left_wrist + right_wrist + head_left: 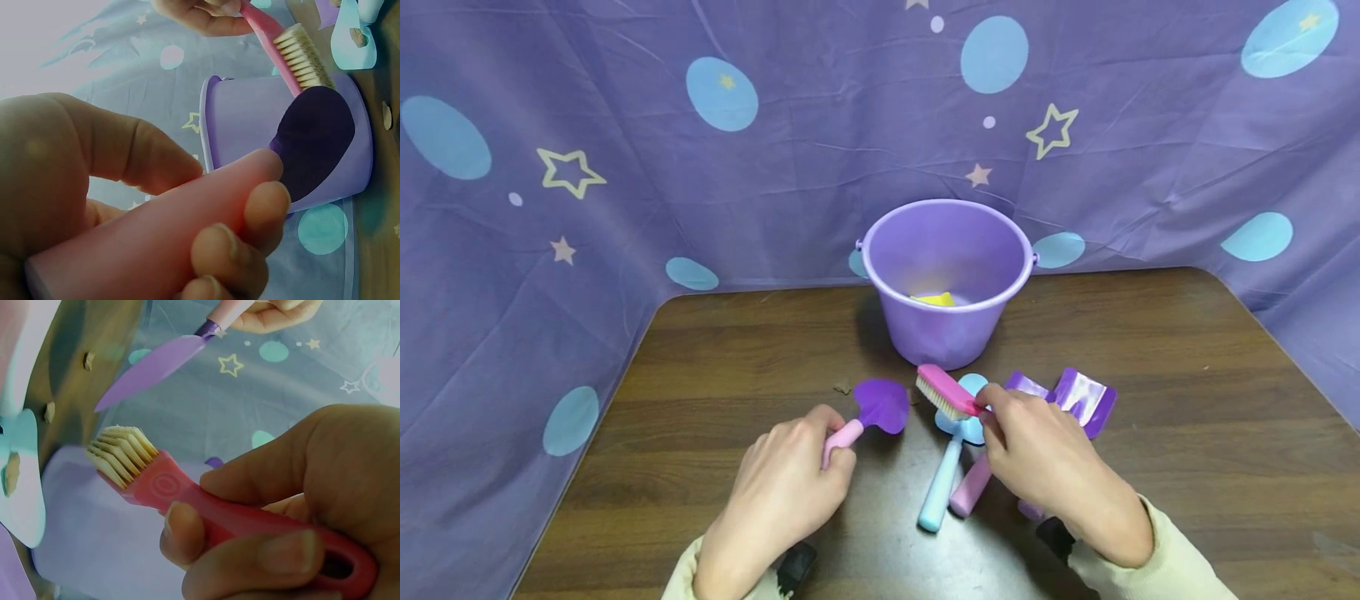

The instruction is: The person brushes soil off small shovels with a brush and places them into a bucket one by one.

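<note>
My left hand grips the pink handle of a toy shovel whose purple blade points toward the bucket. In my right hand is a pink brush with pale bristles, held by its handle. The bristles face toward the shovel, and the two tools are apart in the head view. Under the brush and right hand lie a light blue toy shovel and purple-bladed tools with pink handles, partly hidden by the hand. Small brown bits lie on the table, and one rests on the light blue blade.
A purple bucket stands at the back middle of the wooden table, with something yellow inside. A purple cloth with stars and blue ovals hangs behind the table and at its sides.
</note>
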`<move>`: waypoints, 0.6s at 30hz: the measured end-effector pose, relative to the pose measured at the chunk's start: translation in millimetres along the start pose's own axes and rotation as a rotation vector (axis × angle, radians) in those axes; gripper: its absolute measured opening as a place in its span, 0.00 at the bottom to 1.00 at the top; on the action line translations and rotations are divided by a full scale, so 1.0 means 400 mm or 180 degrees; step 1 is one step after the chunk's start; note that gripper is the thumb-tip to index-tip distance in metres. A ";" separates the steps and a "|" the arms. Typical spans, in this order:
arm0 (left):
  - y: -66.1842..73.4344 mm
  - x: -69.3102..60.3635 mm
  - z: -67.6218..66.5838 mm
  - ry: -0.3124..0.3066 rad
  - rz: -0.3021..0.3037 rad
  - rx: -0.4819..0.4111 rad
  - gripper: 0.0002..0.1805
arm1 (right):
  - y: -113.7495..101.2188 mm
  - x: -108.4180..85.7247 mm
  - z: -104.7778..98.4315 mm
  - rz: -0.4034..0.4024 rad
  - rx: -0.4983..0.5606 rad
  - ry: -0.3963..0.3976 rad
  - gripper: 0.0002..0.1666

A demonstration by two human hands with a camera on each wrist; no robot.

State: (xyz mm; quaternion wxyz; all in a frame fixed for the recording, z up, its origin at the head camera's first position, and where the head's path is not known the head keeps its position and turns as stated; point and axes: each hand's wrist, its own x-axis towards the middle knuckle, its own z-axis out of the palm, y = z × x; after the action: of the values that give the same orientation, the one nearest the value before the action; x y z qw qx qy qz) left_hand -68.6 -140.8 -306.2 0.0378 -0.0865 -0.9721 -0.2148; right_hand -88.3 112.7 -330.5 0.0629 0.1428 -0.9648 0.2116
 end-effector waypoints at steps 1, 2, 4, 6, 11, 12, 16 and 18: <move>0.000 0.000 0.000 0.0013 0.0003 -0.0008 0.06 | 0.002 0.000 -0.005 0.0003 0.0001 0.0002 0.10; 0.000 0.000 0.000 0.0025 0.0004 -0.0017 0.06 | 0.004 0.001 -0.009 0.0008 0.0004 0.0004 0.09; -0.001 0.001 -0.001 0.0056 0.0013 -0.0022 0.07 | 0.008 0.001 -0.017 0.0026 -0.0002 -0.0006 0.09; -0.002 0.001 -0.002 0.0091 0.0026 -0.0037 0.08 | 0.012 0.000 -0.024 0.0058 -0.0005 -0.0027 0.09; -0.005 0.002 -0.003 0.0287 0.0076 -0.0085 0.11 | 0.023 -0.002 -0.045 0.0202 -0.0025 -0.0095 0.10; -0.005 0.002 -0.004 0.0334 0.0081 -0.0096 0.11 | 0.025 -0.002 -0.049 0.0229 -0.0027 -0.0101 0.10; -0.006 0.002 -0.006 0.0474 0.0086 -0.0135 0.13 | 0.036 -0.006 -0.065 0.0274 -0.0029 -0.0120 0.10; -0.006 0.002 -0.007 0.0520 0.0099 -0.0141 0.14 | 0.042 -0.007 -0.072 0.0255 -0.0050 -0.0090 0.10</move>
State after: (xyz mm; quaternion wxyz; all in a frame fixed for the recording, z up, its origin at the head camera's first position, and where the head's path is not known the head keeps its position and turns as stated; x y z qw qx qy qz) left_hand -69.8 -143.9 -304.4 0.1184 -0.0845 -0.9593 -0.2419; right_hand -88.8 140.3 -311.4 0.0418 0.1066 -0.9722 0.2044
